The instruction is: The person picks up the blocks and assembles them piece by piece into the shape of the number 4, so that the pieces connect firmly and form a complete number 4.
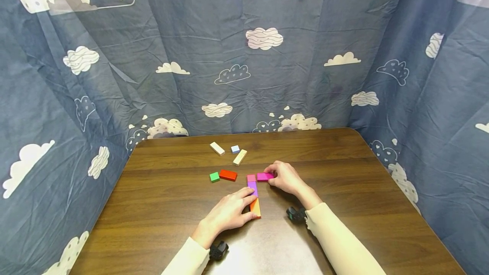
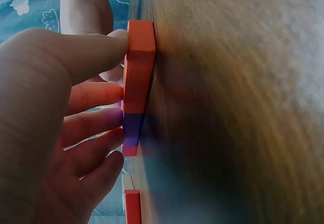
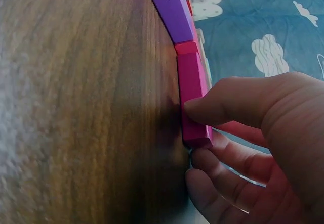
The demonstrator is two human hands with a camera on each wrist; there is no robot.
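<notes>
In the head view, my left hand rests over a row of blocks, its thumb and fingers touching an orange block and a purple block. A small pink-red block sits at the row's far end. Just right of it, my right hand pinches a magenta block lying flat on the table. The right wrist view shows the thumb on the near side of the magenta block; other fingers are partly hidden behind it. A narrow gap separates magenta and pink-red in the head view.
Left of the row lie a red block and a green block. Farther back are a white block, a light-blue block and a cream block. A cloud-patterned curtain hangs behind the wooden table.
</notes>
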